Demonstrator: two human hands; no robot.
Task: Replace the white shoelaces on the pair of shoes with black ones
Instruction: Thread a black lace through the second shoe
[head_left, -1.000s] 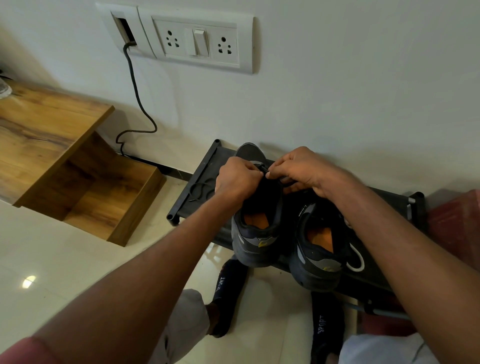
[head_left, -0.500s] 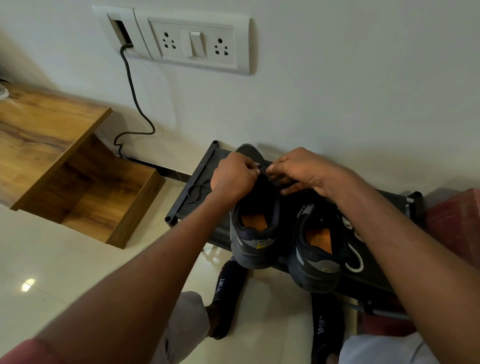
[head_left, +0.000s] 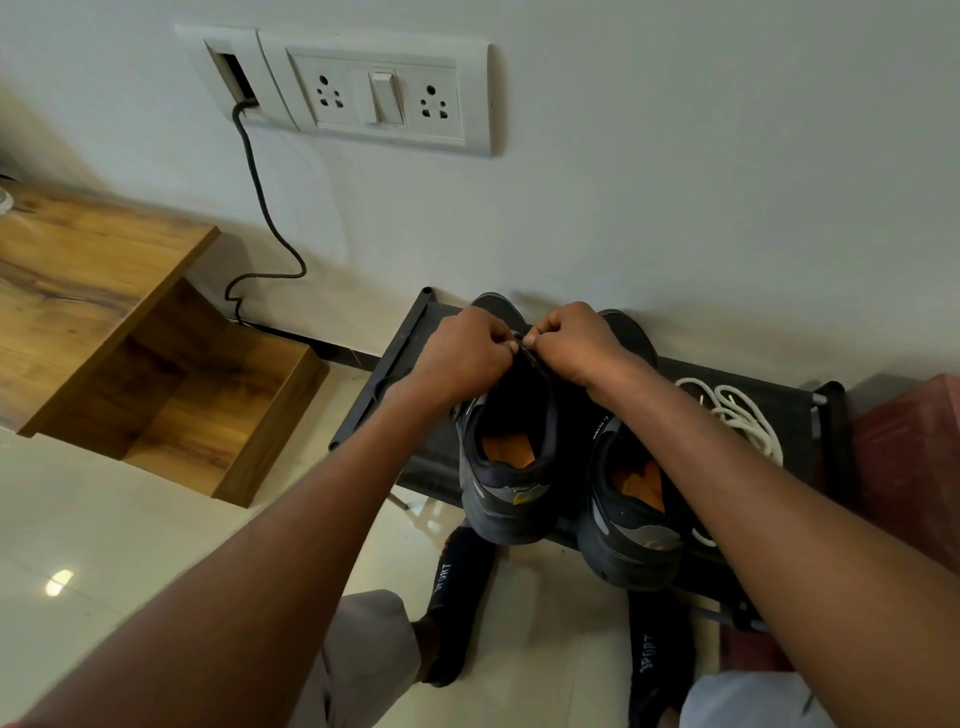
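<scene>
Two dark grey shoes with orange insoles stand side by side on a low black rack (head_left: 410, 343), heels toward me. Over the tongue of the left shoe (head_left: 506, 488), my left hand (head_left: 460, 356) and my right hand (head_left: 576, 345) meet with curled fingers, each pinching the black lace (head_left: 535, 361) where they touch. Most of that lace is hidden under my hands. My right forearm crosses above the right shoe (head_left: 631, 530). A loose bundle of white laces (head_left: 737, 410) lies on the rack to the right of the shoes.
A wooden side table (head_left: 104, 291) with an open shelf stands at the left. A black cable (head_left: 260, 197) runs from the wall socket panel (head_left: 384, 93) down to the floor. A red box (head_left: 914, 467) sits right of the rack. My black-socked feet rest on the tiled floor below.
My hands have drawn a little closer together over the left shoe's tongue. My right forearm has shifted left, uncovering the white laces on the rack. The shoes have not moved.
</scene>
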